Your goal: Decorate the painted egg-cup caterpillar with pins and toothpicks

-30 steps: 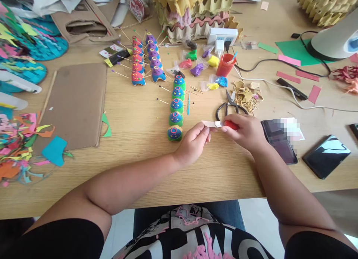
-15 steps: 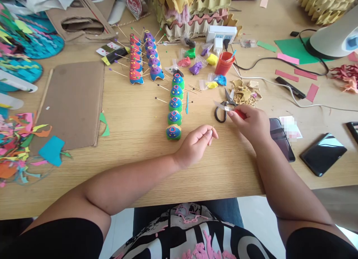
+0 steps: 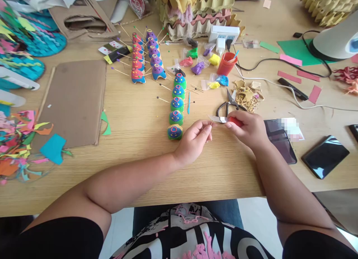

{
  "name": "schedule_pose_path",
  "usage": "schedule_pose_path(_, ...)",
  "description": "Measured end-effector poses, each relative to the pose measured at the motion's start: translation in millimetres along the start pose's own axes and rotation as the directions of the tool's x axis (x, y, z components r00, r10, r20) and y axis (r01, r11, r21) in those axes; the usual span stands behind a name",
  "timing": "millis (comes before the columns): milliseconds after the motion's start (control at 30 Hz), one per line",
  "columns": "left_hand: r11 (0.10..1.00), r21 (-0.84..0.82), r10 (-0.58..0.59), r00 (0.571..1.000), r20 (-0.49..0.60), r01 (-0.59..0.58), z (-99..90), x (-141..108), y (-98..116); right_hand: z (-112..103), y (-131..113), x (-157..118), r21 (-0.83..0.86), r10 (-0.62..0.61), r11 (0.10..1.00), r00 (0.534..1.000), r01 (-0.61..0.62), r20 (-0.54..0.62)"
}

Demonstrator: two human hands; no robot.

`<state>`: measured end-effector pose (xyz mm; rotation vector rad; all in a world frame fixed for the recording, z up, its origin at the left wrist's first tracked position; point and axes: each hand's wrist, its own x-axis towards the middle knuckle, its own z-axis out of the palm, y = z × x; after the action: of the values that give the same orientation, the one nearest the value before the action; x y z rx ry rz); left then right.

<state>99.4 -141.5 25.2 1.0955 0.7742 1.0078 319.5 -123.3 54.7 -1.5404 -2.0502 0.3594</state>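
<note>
My left hand (image 3: 195, 139) pinches a thin wooden toothpick (image 3: 212, 122), most of it hidden by the fingers. In my right hand (image 3: 248, 127) is a small knife (image 3: 219, 119) with a red handle, its blade pointing left and right by the toothpick's tip. Left of my hands stands a caterpillar-like row of green-and-blue egg-carton cups (image 3: 176, 105) with clay faces; black-tipped sticks poke out of its sides. Beside this row lie a blue clay tool (image 3: 188, 103) and loose toothpicks (image 3: 196, 88). Black-handled scissors (image 3: 231, 102) rest just beyond the knife.
Red and purple cup rows (image 3: 138, 59) bristle with sticks behind. Wood shavings and carton scraps (image 3: 247, 96), clay bags (image 3: 198, 68) and a red cup (image 3: 226, 64) lie farther back. Two phones (image 3: 326, 156) sit at right; cardboard (image 3: 72, 102) and paper scraps (image 3: 16, 147) at left.
My right hand has brought the knife left and down, so its blade now meets the toothpick area. My left hand keeps its pinch, and the view has shifted slightly.
</note>
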Motion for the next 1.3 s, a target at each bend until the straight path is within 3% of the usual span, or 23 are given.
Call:
schedule_pose_path(433, 0.999, 0.05, 0.006, 1.0, -0.023, -0.005, -1.2, 0.4, -1.3, 1.6, -4.2, 1.1, -0.043, -0.085, 0.995, 0.995, 0.087, 0.052)
schedule_pose_path(633, 0.999, 0.035, 0.015, 1.0, -0.007, -0.014, -2.4, 0.3, -2.8, 0.9, -5.9, 1.5, -0.109, 0.056, 0.993, 0.997, -0.05, 0.055)
schedule_pose_path(833, 0.999, -0.035, -0.038, 0.999, -0.004, 0.038, -1.3, 1.1, -2.0, -1.5, -2.3, 2.4, -0.154, 0.191, 0.966, 0.974, -0.208, -0.118)
schedule_pose_path(967, 0.996, -0.063, -0.058, 0.998, -0.017, 0.057, -1.8, 1.8, -4.1, -0.8, -4.7, 1.4, -0.101, 0.166, 0.98, 0.985, -0.17, -0.05)
schedule_pose_path(1133, 0.997, -0.06, -0.047, 0.999, -0.022, 0.046, -1.8, 2.6, -5.4, -1.3, -6.4, 1.4, -0.068, 0.044, 0.997, 0.997, -0.039, 0.068)
schedule_pose_path(1300, 0.999, -0.04, -0.035, 0.999, -0.035, 0.033, -1.9, 2.7, -6.6, -2.4, -5.9, 1.6, -0.097, -0.012, 0.995, 0.996, 0.02, 0.086)
